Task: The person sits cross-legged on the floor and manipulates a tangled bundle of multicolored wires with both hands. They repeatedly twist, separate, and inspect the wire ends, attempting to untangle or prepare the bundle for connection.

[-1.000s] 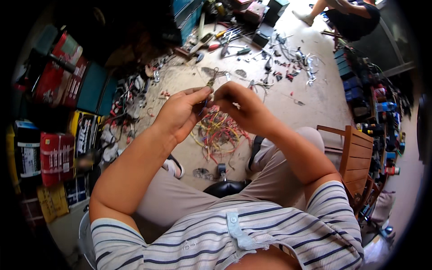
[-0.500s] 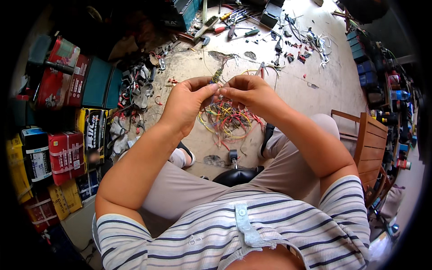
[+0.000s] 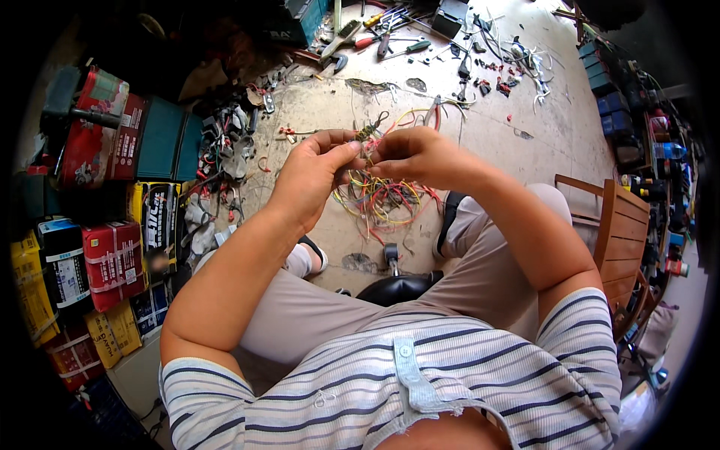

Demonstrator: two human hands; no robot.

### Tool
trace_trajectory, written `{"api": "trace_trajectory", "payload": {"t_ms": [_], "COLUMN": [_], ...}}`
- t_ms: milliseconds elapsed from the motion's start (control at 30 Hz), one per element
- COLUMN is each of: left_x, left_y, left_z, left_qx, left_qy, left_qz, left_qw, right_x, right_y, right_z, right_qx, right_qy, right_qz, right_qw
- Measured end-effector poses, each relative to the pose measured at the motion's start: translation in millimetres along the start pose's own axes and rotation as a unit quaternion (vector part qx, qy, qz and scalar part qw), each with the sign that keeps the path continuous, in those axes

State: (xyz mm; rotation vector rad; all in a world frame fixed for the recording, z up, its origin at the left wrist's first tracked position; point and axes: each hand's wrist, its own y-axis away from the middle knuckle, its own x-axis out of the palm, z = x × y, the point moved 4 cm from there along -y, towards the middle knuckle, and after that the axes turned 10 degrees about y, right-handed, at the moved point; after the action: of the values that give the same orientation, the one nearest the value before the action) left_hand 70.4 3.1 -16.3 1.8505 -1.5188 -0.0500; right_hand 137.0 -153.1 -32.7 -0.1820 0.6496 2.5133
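Observation:
My left hand (image 3: 319, 165) is closed, thumb against fingers, on a bundle of wires (image 3: 367, 131). The bundle's dark greenish, twisted part sticks up beyond my fingertips and ends in a loop. Close beside it, my right hand (image 3: 424, 159) has its thumb and fingers curled together at a thin wire (image 3: 368, 159) from the bundle; the fingertips partly hide it. Below both hands a loose tangle of red, yellow and other coloured wires (image 3: 386, 199) lies on the floor. Red-handled pliers (image 3: 433, 112) rest just beyond my right hand.
Screwdrivers (image 3: 416, 47), a brush (image 3: 341, 39) and wire scraps (image 3: 536, 64) lie on the far floor. Boxed batteries (image 3: 112, 262) are stacked at left. A wooden chair (image 3: 624, 247) and loaded shelves (image 3: 664, 150) stand at right. A black stool seat (image 3: 397, 289) shows between my legs.
My right hand has shifted slightly and its fingertips have moved a little away from the left ones. The twisted bundle now tilts to the right, its looped end showing.

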Motion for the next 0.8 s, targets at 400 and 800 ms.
{"api": "trace_trajectory", "payload": {"t_ms": [400,800], "left_x": [7,16], "left_y": [6,11], "left_z": [8,9], "left_qx": [0.002,0.002], "left_qy": [-0.098,-0.148], "left_qz": [0.042,0.077], "left_qw": [0.994,0.986], "right_x": [-31,-28], "right_y": [5,-6], "right_z": [22,10], "right_qx": [-0.051,-0.074], "right_qy": [-0.100,-0.054], "right_qz": [-0.028,-0.081], "right_qw": [0.993,0.992]}}
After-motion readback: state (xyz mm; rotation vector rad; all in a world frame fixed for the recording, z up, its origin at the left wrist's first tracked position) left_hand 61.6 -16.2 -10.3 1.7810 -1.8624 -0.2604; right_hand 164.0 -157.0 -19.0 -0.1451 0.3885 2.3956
